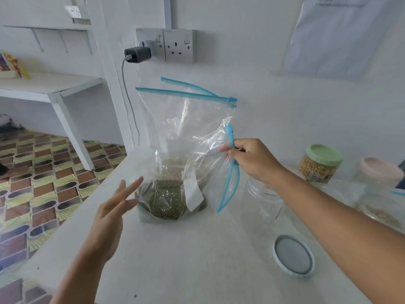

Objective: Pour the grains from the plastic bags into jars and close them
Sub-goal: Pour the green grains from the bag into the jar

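A clear zip bag of green grains stands on the white counter. My right hand pinches its blue zip strip at the bag's open right edge. Behind it stands a second clear bag with pale grains, its blue zip top parted. My left hand hovers just left of the green-grain bag with fingers straight, holding nothing. An open clear jar stands under my right wrist. Its pale blue lid lies flat on the counter nearer to me.
At the right by the wall stand a green-lidded jar of yellow grains and a pink-lidded clear jar. Another bag with pale grains lies at the far right. A charger and cable hang from the wall sockets. The counter's left edge drops to tiled floor.
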Action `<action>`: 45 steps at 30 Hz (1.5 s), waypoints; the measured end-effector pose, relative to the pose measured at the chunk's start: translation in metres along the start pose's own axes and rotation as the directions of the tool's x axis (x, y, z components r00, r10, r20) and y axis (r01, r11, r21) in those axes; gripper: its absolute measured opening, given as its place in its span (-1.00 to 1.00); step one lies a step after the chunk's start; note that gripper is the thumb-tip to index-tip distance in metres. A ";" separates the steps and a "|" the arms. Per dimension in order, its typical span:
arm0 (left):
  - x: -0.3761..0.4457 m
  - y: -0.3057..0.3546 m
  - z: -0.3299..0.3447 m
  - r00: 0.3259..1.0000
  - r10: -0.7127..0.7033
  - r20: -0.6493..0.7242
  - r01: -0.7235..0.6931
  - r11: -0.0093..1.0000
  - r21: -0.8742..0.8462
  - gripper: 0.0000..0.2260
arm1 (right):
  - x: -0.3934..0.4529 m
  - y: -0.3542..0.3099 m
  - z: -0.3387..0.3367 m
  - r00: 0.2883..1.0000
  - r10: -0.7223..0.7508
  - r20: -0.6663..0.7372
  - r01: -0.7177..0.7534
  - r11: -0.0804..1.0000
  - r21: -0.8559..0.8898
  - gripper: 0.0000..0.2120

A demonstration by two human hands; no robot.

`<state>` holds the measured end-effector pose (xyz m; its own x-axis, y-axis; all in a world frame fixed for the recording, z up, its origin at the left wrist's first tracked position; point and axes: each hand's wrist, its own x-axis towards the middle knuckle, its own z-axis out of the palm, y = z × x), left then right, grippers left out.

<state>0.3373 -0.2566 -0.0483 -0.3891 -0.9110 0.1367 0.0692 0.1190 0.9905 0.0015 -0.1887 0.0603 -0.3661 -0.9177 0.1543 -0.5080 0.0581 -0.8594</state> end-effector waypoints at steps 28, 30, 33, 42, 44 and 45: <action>0.061 -0.019 0.030 0.971 -0.010 -0.238 0.018 0.999 0.030 -0.87 | 0.002 -0.007 0.007 0.998 -0.053 0.032 0.052 0.998 0.040 -0.75; 0.059 -0.021 0.028 0.970 -0.004 -0.241 0.014 0.999 0.037 -0.87 | 0.003 -0.005 0.007 0.998 -0.051 0.024 0.050 0.998 0.038 -0.75; 0.060 -0.022 0.027 0.971 0.003 -0.240 0.013 0.998 0.064 -0.88 | 0.004 -0.003 0.006 0.999 -0.043 0.025 0.043 0.999 0.011 -0.75; 0.061 -0.020 0.037 0.956 0.018 -0.294 0.013 0.995 0.101 -0.89 | 0.001 -0.001 0.010 0.998 -0.058 0.023 0.057 0.998 0.013 -0.74; 0.061 -0.017 0.039 0.944 0.036 -0.329 0.000 0.994 0.108 -0.89 | 0.002 0.000 0.010 0.998 -0.056 0.012 0.056 0.998 0.011 -0.74; 0.061 -0.016 0.040 0.937 0.043 -0.347 -0.006 0.994 0.107 -0.89 | 0.002 0.000 0.009 0.998 -0.056 0.002 0.056 0.998 0.016 -0.73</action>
<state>0.2754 -0.2983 -0.0553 -0.0425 -0.9855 0.1646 -0.0270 0.1658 0.9858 0.0079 -0.1945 0.0562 -0.3351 -0.9205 0.2011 -0.5153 0.0004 -0.8570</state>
